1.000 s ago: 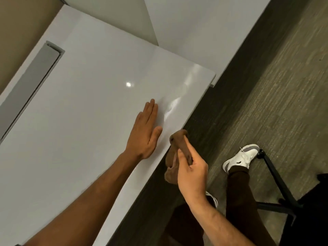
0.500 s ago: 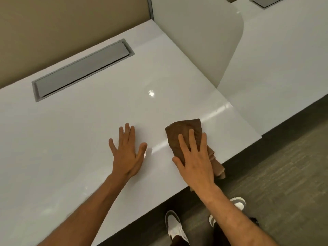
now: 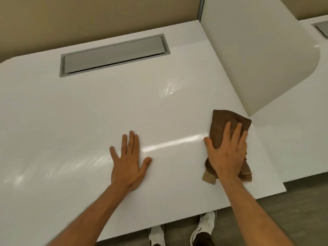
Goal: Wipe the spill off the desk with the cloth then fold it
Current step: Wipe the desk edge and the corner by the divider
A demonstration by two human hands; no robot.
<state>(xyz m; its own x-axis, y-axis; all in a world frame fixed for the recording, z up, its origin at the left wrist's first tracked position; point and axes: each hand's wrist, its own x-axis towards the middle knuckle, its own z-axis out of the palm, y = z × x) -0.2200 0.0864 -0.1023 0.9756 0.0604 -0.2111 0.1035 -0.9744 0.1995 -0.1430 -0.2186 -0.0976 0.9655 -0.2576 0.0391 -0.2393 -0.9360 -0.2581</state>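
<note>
A crumpled brown cloth point(image 3: 224, 122) lies on the white desk point(image 3: 88, 107) near its right front corner. My right hand point(image 3: 228, 153) presses flat on top of the cloth, fingers spread, covering its middle; cloth shows beyond the fingertips and below the palm. My left hand point(image 3: 128, 161) rests flat on the bare desk to the left, fingers apart, holding nothing. A faint glossy streak point(image 3: 170, 143) runs across the desk between the two hands; I cannot tell whether it is liquid or reflected light.
A grey recessed cable hatch point(image 3: 113, 54) sits at the back of the desk. A white curved divider panel point(image 3: 257, 55) rises on the right, with a second desk point(image 3: 292, 148) beyond it. The desk's front edge lies just below my forearms; my white shoes point(image 3: 204, 228) stand under it.
One second ago my right hand held the cloth off the desk's edge. It has since laid the cloth on the desk and now presses it further right. My left hand stayed flat.
</note>
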